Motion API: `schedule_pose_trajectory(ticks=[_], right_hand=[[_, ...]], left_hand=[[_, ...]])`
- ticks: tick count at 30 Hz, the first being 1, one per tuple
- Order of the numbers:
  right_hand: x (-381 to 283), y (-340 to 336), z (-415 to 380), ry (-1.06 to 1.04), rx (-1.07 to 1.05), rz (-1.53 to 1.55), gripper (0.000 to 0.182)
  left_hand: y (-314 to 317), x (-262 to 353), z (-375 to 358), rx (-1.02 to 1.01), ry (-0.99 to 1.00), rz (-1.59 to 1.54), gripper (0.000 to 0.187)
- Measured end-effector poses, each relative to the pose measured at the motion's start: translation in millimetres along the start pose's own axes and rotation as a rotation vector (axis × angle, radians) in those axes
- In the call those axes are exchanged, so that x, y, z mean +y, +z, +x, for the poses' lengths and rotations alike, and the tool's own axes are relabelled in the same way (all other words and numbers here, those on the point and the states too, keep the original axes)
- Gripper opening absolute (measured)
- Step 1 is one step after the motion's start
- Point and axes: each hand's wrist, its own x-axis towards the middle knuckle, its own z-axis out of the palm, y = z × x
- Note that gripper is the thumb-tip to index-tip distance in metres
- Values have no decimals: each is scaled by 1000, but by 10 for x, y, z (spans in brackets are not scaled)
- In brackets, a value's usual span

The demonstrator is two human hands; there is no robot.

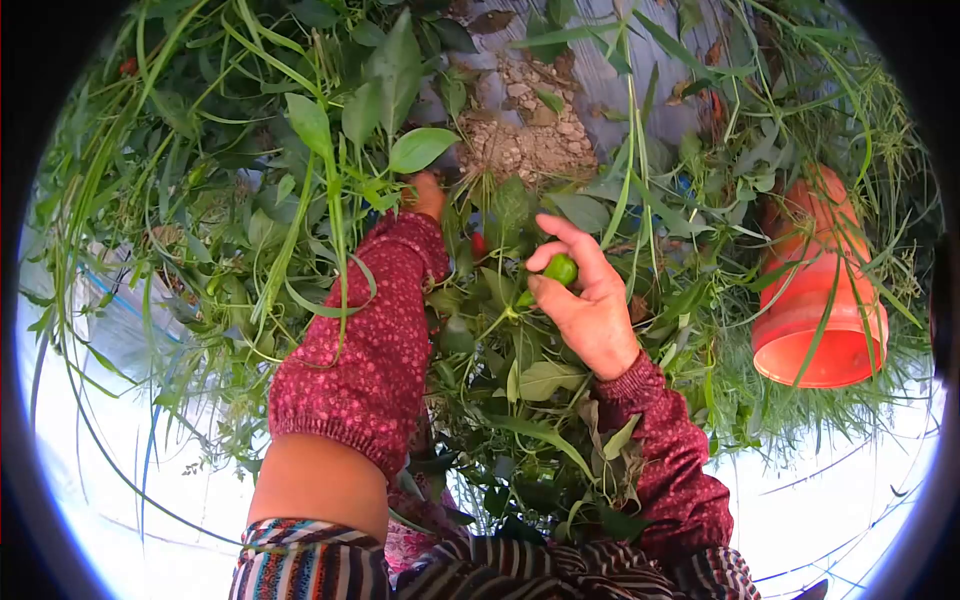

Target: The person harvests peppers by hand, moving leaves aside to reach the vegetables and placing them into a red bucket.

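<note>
My right hand [592, 312] is closed around a small green pepper [562, 269], thumb and fingers curled about it, low among the pepper plants. Leaves cover most of my left hand [426, 196], which reaches into the foliage ahead; its fingers are hidden. Between the two hands a bit of a red pepper [478, 244] shows through the leaves. Broad green leaves [422, 150] rise just above my left hand. Both forearms wear dark red patterned sleeves.
An orange-red bucket [820, 300] lies tipped over in the grass on the right, its mouth toward me. Ahead, crumbly soil [530, 130] sits on grey plastic sheeting [650, 60]. Long grass blades [335, 220] hang across the left side.
</note>
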Motion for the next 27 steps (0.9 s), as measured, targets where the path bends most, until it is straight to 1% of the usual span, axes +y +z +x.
schedule_pose_trajectory(ticks=[3, 6, 7, 9, 10, 11, 13, 14, 15, 17, 18, 19, 21, 22, 23, 25, 26, 27], right_hand=[[25, -10, 1, -61, 0, -48, 40], [-75, -8, -34, 42, -86, -72, 40], [-51, -11, -36, 47, -86, -61, 40], [4, -17, -39, -31, -99, -106, 39], [-26, -20, -40, 17, -103, -77, 39], [-24, -40, -37, 15, -103, -78, 39], [-31, -21, -38, 9, -90, -40, 39], [-36, -22, -33, -12, -90, -49, 39], [-24, -22, -31, -14, -88, -42, 39], [-4, -31, -32, -53, -92, -73, 38], [-15, -34, -36, -55, -91, -70, 38], [-31, -46, -36, -41, -93, -70, 38], [-40, -65, -9, -32, -92, -72, 38], [-24, -63, -2, -61, -85, -86, 38], [-5, -53, -15, -87, -78, -98, 39], [1, -38, -26, -78, -76, -100, 38], [-8, -40, -11, -69, -73, -105, 38], [-15, -35, 0, -76, -69, -104, 38]], left_hand=[[104, -15, 128, -2, 93, 136, 42], [48, -149, 137, 5, 258, 137, 45], [-116, -133, -2, 38, 295, 94, 46], [-386, -74, -365, 207, 176, -162, 39], [-484, -60, -398, 264, 137, -89, 39], [-566, -57, -434, 265, 138, -91, 39], [-957, -30, -600, 266, 227, -136, 41], [-1034, -42, -627, 356, 372, -205, 30], [-1105, -49, -639, 357, 375, -197, 30], [-1252, -46, -644, -150, 583, -460, 17], [-1401, 151, -932, -337, 423, -579, 7], [-1388, 136, -933, -336, 424, -576, 7], [-1336, 101, -937, -645, 448, -596, 16], [-1304, 68, -976, -609, 471, -673, 29], [-1305, 35, -983, -611, 471, -669, 29], [-1478, 134, -1124, -707, 284, -366, 41], [-1396, 125, -1159, -728, 252, -367, 47], [-1412, 220, -1230, -716, 215, -193, 43]])
